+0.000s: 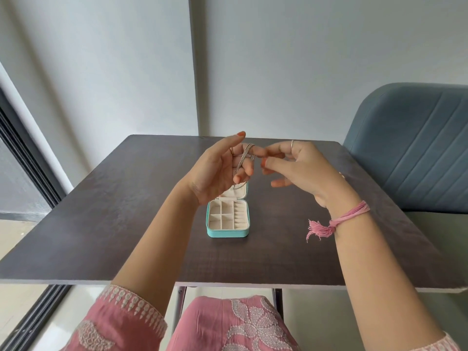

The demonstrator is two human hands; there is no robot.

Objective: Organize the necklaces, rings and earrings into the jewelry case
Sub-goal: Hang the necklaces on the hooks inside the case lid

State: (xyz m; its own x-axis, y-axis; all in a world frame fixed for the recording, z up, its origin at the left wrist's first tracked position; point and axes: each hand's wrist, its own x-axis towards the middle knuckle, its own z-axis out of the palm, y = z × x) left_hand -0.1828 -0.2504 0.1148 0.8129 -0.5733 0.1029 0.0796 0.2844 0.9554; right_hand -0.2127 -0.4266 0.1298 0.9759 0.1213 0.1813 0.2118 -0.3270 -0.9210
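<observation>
Nearest the camera, pink embroidered sleeves frame two bare forearms reaching out over the dark wood-grain square table (pixel 106 224); a pink tasselled thread bracelet (pixel 336 221) circles the right wrist.

Beyond the wrists, on the middle of the table, sits the small turquoise zip-up jewelry case (pixel 227 233), lid tipped back. Its cream lining shows square compartments on the left and a column of ring rolls on the right, all apparently unfilled so far, which suggests the sorting is at an early stage.

Above and just behind the case, the left hand (pixel 217 171) is raised with palm turned inward, and the thin silver chain necklace (pixel 244 158) is draped over its fingers, the doubled strands hanging down toward the open lid. The fingers curl loosely around the chain, holding it. The right hand (pixel 301 165) faces it, thumb and forefinger drawn together at the chain's upper loop; whether they actually pinch the strand cannot be told.

The chain looks light, limp and slippery, likely to slide off straight fingers and to knot if bunched. Taking it near the clasp end and lowering it gradually, letting it coil into one compartment, would probably serve best.

Farthest off stand a blue-grey padded chair (pixel 410 148) at right and pale walls.
</observation>
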